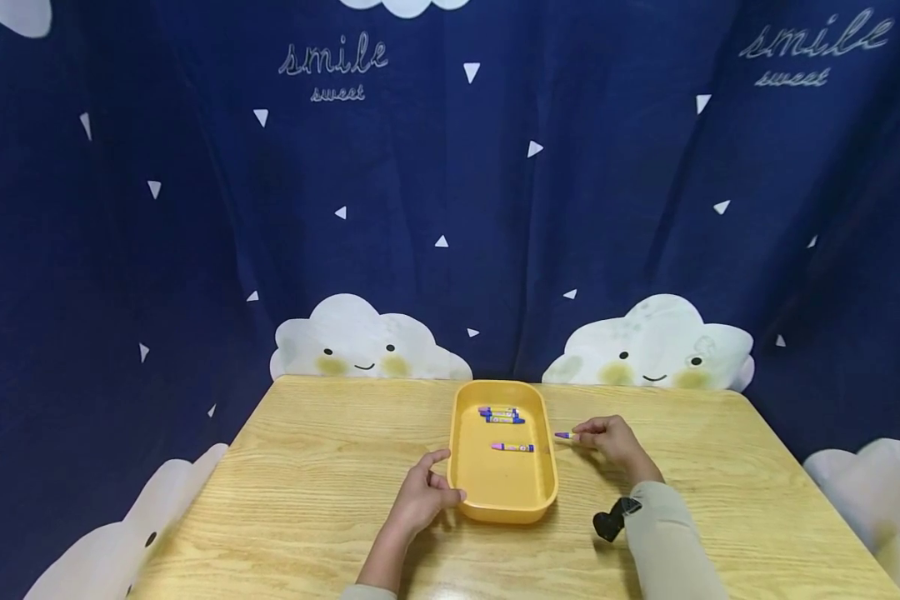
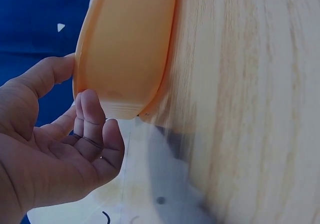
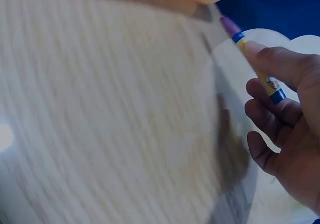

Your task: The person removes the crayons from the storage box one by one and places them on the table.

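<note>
As fingers (image 3: 257, 89) pinch crayon (image 3: 272, 85), curtain (image 1: 450, 183) backs wooden table (image 1: 307, 475)

a navy curtain (image 1: 390, 167) fills the upper frame, printed with white triangles (image 1: 471, 72), "smile sweet" lettering (image 1: 335, 58) upper left and upper right, and smiling clouds (image 1: 356, 329) above the wood-grain counter (image 1: 330, 450) at lower centre.

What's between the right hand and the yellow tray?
In the head view, the purple-tipped crayon, pinched by the right hand, points toward the yellow tray; otherwise that stretch of table is bare.
</note>
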A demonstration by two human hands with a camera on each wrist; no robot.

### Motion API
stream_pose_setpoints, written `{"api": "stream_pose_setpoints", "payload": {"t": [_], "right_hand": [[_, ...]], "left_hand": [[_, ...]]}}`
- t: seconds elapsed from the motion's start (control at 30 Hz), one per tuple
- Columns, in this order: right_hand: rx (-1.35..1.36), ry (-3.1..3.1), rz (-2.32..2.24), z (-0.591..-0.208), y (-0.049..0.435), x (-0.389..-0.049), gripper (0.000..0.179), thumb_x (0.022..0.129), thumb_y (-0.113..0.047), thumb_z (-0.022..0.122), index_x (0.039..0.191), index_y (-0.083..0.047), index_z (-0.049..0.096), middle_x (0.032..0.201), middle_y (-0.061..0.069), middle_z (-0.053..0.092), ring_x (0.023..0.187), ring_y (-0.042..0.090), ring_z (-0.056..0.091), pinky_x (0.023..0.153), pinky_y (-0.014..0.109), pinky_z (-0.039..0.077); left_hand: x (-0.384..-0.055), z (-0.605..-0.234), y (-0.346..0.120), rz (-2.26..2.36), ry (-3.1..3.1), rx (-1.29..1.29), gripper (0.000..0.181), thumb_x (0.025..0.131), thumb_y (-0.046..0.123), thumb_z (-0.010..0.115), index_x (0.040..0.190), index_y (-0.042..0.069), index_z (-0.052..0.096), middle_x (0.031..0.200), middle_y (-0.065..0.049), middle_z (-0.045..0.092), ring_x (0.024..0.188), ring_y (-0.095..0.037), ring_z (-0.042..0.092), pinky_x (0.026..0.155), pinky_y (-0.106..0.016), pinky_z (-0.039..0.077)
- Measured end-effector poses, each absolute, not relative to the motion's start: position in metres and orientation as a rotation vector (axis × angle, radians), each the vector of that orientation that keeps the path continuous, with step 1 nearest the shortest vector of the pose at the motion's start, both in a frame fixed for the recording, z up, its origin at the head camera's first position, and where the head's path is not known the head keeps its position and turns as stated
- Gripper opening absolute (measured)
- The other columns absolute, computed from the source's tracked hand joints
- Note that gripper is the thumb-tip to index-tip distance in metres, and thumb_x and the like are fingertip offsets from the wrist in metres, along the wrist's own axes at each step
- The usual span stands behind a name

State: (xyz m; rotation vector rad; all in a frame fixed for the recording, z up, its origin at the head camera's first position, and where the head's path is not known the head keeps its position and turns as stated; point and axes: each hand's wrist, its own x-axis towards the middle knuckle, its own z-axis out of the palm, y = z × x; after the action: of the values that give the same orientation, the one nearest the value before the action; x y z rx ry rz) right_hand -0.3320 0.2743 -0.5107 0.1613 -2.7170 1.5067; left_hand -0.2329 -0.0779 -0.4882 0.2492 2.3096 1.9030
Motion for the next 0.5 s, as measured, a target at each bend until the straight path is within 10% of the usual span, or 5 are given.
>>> {"api": "stream_pose_setpoints", "payload": {"t": [0.5], "right_hand": [[0.239,-2.862,1.258,-0.5159,0.2764,-0.3322,0.004,0.079,-0.003,0.071,0.082,0.000,0.072,0.088,0.011,0.066,0.078,0.020,0.054,0.066,0.032,0.045]], "left_hand": [[-0.2329,-0.4886,-0.0769,1.910,2.313,0.229,0.074,0.072,0.004,0.075,0.137,-0.002,0.039,0.074,-0.006,0.049,0.061,-0.015,0.043,0.051,-0.023,0.038]]}}
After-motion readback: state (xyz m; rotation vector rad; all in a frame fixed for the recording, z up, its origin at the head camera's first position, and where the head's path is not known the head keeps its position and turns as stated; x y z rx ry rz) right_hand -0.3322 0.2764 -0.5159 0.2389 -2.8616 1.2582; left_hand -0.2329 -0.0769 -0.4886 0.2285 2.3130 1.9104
